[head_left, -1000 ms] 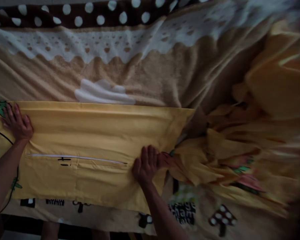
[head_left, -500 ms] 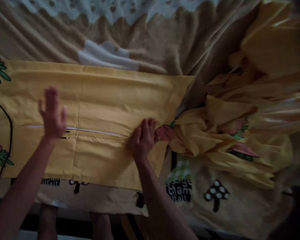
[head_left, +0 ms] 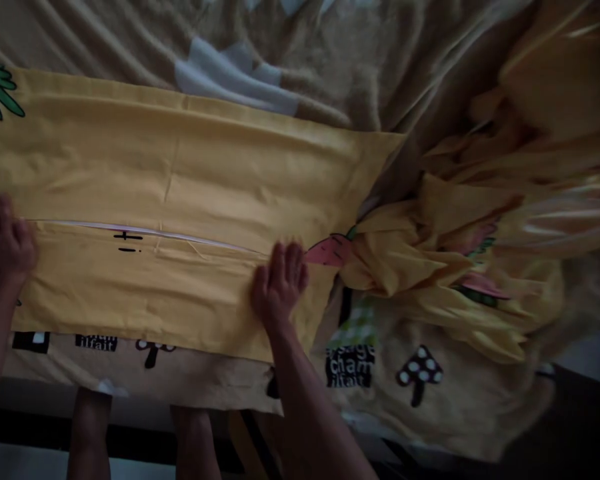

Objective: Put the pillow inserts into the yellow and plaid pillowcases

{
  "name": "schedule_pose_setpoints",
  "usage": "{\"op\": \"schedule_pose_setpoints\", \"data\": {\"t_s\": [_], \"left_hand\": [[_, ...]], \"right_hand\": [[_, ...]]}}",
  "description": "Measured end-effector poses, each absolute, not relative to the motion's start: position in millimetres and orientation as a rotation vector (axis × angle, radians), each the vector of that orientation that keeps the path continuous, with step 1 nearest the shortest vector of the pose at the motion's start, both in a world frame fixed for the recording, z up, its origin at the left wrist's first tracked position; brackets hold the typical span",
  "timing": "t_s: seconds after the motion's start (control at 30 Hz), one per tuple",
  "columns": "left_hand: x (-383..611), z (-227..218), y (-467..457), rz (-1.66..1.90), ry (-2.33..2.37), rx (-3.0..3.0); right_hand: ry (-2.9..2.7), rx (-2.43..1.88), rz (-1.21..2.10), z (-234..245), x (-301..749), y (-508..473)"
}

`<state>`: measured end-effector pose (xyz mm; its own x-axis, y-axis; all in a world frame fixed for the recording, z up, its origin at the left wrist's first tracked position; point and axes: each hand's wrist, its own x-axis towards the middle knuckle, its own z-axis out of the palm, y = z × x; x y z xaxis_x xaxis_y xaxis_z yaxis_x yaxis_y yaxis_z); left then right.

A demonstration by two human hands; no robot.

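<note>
A yellow cloth (head_left: 230, 167) with printed strawberries and green leaves lies spread flat, with shallow creases across it. Along its middle runs a thin white strip (head_left: 145, 229) like a slit or seam edge; small black printed marks (head_left: 127, 241) sit just below. My left hand (head_left: 7, 240) rests at the cloth's left side near the strip's left end, fingers stretched out and slightly blurred. Pressed on the cloth by the strip's right end, my right hand (head_left: 279, 283) lies palm down with extended fingers, beside a printed strawberry (head_left: 330, 250). Neither hand grips anything visible.
Bunched yellow fabric (head_left: 460, 260) is heaped at the right, with a shiny, plastic-looking part (head_left: 575, 220). Beneath everything lies a brown blanket (head_left: 360, 80) with white patches, printed mushrooms and lettering. My legs (head_left: 195, 440) stand at the front edge.
My left hand has moved left along the cloth to its left side and come down. My right hand stays near the strip's right end. The view has shifted slightly; a black cord at left is out of sight.
</note>
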<state>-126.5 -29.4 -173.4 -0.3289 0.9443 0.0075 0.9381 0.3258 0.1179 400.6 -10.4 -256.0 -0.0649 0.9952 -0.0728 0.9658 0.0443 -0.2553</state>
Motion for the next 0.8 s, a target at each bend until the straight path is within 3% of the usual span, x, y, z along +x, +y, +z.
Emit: {"op": "schedule_pose_setpoints", "data": {"t_s": [0.17, 0.47, 0.63, 0.8], "left_hand": [[-152.7, -167.6, -83.1, 0.120, 2.488, 1.798], [-126.6, -156.7, -201.1, 0.068, 2.516, 1.628], [-81.1, -158.9, -185.5, 0.272, 2.460, 1.719], [0.1, -176.7, -104.9, 0.452, 1.953, 2.035]], "right_hand": [[-2.234, -2.073, 0.306, -257.2, 466.4, -82.5], [-2.127, -2.310, 0.293, -229.4, 467.9, -204.0], [-2.143, -2.049, 0.350, -223.0, 374.8, -142.4], [-2.405, -1.593, 0.754, -223.7, 214.5, -97.6]]}}
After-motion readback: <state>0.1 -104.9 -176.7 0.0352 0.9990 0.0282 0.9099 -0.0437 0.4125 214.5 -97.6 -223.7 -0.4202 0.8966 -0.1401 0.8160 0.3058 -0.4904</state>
